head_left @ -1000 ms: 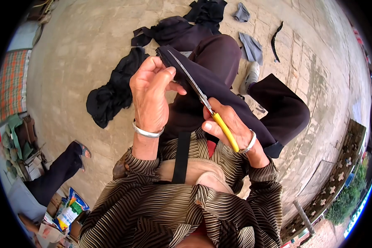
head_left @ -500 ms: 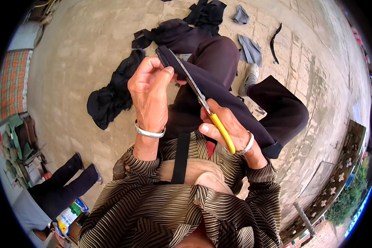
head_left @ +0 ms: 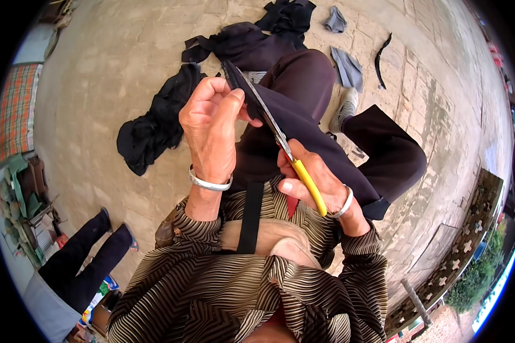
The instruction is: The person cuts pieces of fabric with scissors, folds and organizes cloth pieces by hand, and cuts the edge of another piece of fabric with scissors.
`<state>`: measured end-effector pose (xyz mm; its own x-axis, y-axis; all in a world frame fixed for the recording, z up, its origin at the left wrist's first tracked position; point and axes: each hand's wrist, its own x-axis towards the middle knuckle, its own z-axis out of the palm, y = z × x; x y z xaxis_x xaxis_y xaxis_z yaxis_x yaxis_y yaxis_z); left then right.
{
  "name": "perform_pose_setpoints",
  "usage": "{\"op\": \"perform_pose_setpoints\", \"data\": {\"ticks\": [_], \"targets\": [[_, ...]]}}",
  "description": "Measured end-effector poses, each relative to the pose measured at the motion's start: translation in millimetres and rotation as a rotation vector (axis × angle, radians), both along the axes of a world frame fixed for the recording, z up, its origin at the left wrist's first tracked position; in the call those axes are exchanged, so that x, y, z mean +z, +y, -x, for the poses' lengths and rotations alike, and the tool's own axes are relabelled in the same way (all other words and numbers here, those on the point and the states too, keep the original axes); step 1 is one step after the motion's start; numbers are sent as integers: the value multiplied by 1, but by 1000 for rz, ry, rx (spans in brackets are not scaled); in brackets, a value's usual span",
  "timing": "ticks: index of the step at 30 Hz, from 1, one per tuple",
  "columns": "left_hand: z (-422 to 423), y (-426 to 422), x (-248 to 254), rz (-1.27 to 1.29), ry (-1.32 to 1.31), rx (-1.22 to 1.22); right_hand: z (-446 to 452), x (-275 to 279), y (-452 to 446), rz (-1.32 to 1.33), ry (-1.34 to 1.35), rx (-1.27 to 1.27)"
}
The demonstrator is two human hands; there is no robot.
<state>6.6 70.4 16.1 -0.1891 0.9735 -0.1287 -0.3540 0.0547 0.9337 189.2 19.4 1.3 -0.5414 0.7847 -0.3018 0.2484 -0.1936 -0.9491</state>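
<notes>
My left hand [head_left: 210,128], a bracelet on its wrist, pinches the edge of a piece of dark cloth [head_left: 232,78] between thumb and fingers. My right hand [head_left: 320,182] is wrapped round the yellow handles of a pair of scissors [head_left: 308,184]. The long metal blades point up and away to the left, lying along the cloth just right of my left fingertips. They look nearly closed; whether cloth sits between them I cannot tell. Beneath both hands are my legs in dark trousers [head_left: 303,74], one leg bent across.
Black garments [head_left: 157,123] lie crumpled on the paved floor, with more dark cloth [head_left: 289,20] farther off. Grey scraps [head_left: 347,68] and a thin black strip [head_left: 380,60] lie to the right. Another person's legs [head_left: 86,260] stand at lower left, near piled goods.
My left hand and the cloth edge have shifted slightly right and down. The scissors stay almost in place, their handles a little lower. The other person's legs appear slightly farther left.
</notes>
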Motion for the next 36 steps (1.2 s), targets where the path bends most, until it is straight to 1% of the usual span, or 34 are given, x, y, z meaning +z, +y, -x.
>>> {"op": "perform_pose_setpoints", "data": {"ticks": [2,4,5,6,7,9,12,14,18,20,21,23,24,26,30,34,36], "targets": [[3,-1,2,46,74,-35,-2,2,1,-15,-29,-11],[0,0,2,54,88,-29,-3,2,1,-29,-58,-22],[-1,0,2,62,102,-24,-3,0,-1,-95,-128,-52],[-1,0,2,63,102,-23,-3,-1,-2,-160,-199,-81],[0,0,1,51,71,-30,-4,0,-3,-161,-199,-79],[1,0,-3,38,40,-34,-4,3,-2,-163,-286,-104],[1,0,-6,43,-17,-48,-5,5,-6,-146,-286,-98],[-3,1,-6,58,-93,28,-5,4,-10,-140,-259,-112],[-6,1,-6,34,-119,23,-6,8,-9,-119,-223,-113],[-3,0,-11,8,-5,-6,-6,8,-8,-122,-212,-109],[-2,0,-14,7,-6,-5,-5,8,-8,-125,-200,-104],[2,0,-18,-60,218,38,-4,3,-7,-154,-194,-101],[1,0,-18,-61,218,38,-3,2,-7,-183,-188,-99],[-1,0,-14,-71,239,125,-2,2,-4,-163,-170,-90],[-1,0,-13,-78,236,132,1,4,0,-109,-117,-85],[1,0,-12,-82,229,106,3,6,3,-130,-101,-94],[1,0,-11,-76,212,104,4,6,6,-149,-134,-43]]}}
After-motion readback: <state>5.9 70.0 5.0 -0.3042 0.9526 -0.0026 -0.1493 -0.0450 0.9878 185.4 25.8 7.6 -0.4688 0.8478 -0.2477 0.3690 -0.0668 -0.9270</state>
